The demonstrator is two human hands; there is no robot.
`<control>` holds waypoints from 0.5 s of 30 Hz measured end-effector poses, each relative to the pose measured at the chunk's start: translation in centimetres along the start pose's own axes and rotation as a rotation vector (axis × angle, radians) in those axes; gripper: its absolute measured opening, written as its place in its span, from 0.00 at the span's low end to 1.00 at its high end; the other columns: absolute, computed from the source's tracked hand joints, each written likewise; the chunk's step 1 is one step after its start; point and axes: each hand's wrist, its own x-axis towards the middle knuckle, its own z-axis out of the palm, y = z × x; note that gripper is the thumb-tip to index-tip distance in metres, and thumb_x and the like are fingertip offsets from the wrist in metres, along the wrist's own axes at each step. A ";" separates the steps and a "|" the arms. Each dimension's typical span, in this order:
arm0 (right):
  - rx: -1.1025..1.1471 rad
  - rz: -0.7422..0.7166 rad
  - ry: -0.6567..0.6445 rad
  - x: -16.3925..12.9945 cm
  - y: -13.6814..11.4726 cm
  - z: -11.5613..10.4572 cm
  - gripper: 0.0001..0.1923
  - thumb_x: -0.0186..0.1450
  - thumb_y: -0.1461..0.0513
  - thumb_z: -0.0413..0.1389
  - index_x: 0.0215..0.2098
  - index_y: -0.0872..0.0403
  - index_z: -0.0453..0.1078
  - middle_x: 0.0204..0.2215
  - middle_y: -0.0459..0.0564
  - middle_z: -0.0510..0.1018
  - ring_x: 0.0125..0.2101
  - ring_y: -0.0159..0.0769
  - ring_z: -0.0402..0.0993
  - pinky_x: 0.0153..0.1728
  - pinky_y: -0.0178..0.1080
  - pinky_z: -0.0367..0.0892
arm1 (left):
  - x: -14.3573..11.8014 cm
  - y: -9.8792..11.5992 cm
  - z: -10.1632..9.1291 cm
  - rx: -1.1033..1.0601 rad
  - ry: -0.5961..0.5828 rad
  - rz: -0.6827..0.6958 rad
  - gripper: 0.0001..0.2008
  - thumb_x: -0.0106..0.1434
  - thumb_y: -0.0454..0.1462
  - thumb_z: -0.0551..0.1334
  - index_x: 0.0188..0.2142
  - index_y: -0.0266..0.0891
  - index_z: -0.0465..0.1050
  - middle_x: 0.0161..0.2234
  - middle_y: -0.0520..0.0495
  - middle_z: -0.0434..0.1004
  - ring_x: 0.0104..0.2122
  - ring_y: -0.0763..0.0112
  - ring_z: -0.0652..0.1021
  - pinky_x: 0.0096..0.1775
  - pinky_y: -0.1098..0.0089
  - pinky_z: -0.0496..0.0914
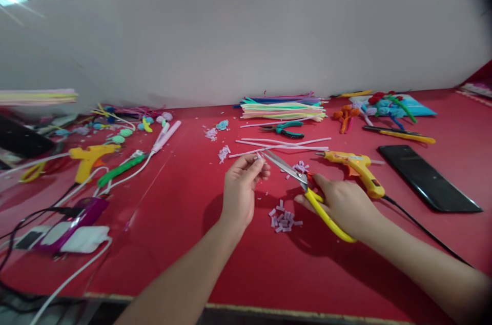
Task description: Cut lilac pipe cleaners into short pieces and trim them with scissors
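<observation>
My left hand (240,189) is closed, pinching a small lilac piece (259,156) between thumb and fingertips. My right hand (344,207) grips a pair of scissors (326,217) by its yellow handles. The blades are slightly apart, their tips beside the lilac piece. Below the blades lies a heap of short lilac cut pieces (283,220). A smaller lilac heap (300,166) sits behind the scissors, and another lilac pile (224,154) lies left of my left fingers. Just beyond my hands rest several long lilac pipe cleaners (295,147).
Teal-handled pliers (289,129) lie before a bundle of coloured pipe cleaners (284,110). To the right are a yellow glue gun (359,165), a black phone (428,179) and pipe-cleaner figures (384,105). A second glue gun (87,160) and a purple power strip (90,209) with cables occupy the left.
</observation>
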 end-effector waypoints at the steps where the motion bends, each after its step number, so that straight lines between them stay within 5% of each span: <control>1: 0.035 0.008 -0.005 0.0 0.0 -0.1 0.19 0.60 0.47 0.42 0.29 0.53 0.60 0.16 0.48 0.71 0.17 0.36 0.67 0.18 0.34 0.43 | 0.0 0.0 0.0 -0.007 -0.005 -0.002 0.03 0.53 0.33 0.61 0.30 0.37 0.70 0.24 0.52 0.72 0.25 0.79 0.71 0.31 0.76 0.65; 11: 0.404 0.028 0.008 -0.1 -0.2 0.1 0.12 0.58 0.53 0.48 0.25 0.53 0.59 0.15 0.42 0.64 0.16 0.29 0.58 0.19 0.32 0.47 | -0.6 -0.8 0.6 0.065 -0.158 -0.154 0.04 0.53 0.35 0.61 0.27 0.35 0.70 0.24 0.49 0.73 0.25 0.75 0.72 0.31 0.72 0.66; 15: 0.713 0.072 0.020 -0.1 -0.5 0.2 0.10 0.58 0.55 0.48 0.28 0.54 0.62 0.19 0.43 0.67 0.20 0.29 0.61 0.20 0.31 0.52 | -1.1 -0.6 1.0 0.297 -0.340 -0.214 0.05 0.53 0.35 0.60 0.25 0.35 0.70 0.21 0.51 0.71 0.23 0.75 0.70 0.29 0.73 0.65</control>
